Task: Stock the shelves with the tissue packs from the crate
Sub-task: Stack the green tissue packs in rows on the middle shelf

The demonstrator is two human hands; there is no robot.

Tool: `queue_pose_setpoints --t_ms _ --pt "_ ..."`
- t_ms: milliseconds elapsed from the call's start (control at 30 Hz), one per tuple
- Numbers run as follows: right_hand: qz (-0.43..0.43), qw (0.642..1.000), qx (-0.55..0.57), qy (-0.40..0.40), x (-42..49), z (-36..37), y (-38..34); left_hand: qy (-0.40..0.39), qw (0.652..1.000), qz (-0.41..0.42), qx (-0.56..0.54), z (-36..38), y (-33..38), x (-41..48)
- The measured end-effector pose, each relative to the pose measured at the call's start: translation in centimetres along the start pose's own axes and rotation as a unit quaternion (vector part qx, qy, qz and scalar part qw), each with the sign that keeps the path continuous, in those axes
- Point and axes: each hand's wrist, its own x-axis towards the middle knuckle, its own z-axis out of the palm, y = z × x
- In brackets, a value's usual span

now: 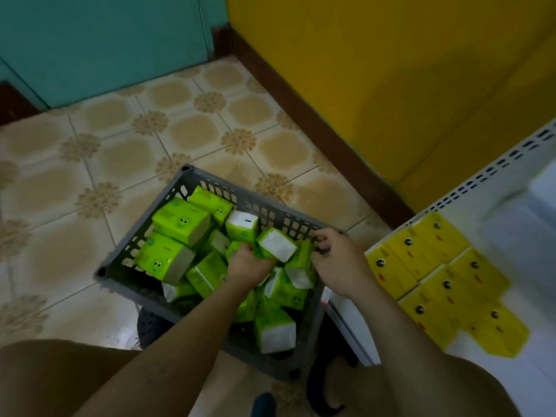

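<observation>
A grey slotted crate [120, 267] stands on the tiled floor, holding several green tissue packs [180, 221] in a loose heap. My left hand [248, 264] is inside the crate, closed around one green tissue pack [276, 245] whose white end faces up. My right hand [337, 260] grips the crate's right rim. Several yellow tissue packs [439, 281] lie in rows on the white shelf [517, 224] at the right.
A yellow wall [376, 70] with a dark brown skirting runs behind the crate and shelf. A teal door or panel [99, 46] stands at the back left. The patterned tile floor [90, 164] spreads left of the crate. My knees fill the bottom corners.
</observation>
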Motion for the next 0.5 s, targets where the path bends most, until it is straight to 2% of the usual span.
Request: queue_pose_setpoints --t_ms 133,233,333,500 --pt "0.018 0.999 0.026 -0.016 2.4 -0.5 -0.4 -0.007 0.983 -0.119 -0.14 4.1 0.8 7.5" --pt "0.015 0.999 0.029 -0.012 3.1 -0.7 -1.0 -0.002 0.97 -0.161 -0.184 6.3 0.9 11.8" --pt "0.012 0.999 0.015 -0.044 3.2 -0.3 -1.9 -0.005 0.971 -0.166 -0.17 7.8 0.7 14.1" --pt "-0.001 0.997 0.021 -0.069 3.3 0.2 -2.9 0.043 0.976 -0.129 -0.172 6.9 -0.5 13.4"
